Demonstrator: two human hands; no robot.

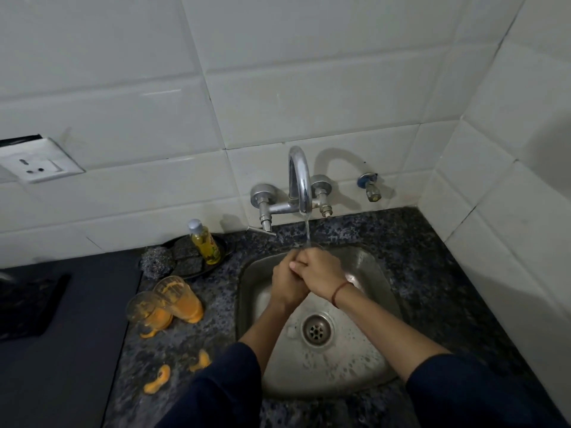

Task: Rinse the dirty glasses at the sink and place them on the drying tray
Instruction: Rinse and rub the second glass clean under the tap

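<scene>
Dark speckled counter (432,273), steel sink (340,369), white tile corner. Two orange-smeared glasses (167,304) on counter. Left hand (285,285), right hand (318,268) wrapped round third glass (312,246) under tap (299,177).

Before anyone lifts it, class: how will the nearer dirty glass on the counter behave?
The nearer dirty glass looks clear, so probably fragile. Orange residue smears it, so perhaps slippery. The other glass stands close, so may get knocked.

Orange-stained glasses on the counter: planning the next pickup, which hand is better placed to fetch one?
Left. The two orange-stained clear glasses stand on the speckled counter left of the steel sink, nearest the left hand; the right hand would cross over. Both hands grip a clear glass under the tap.
</scene>
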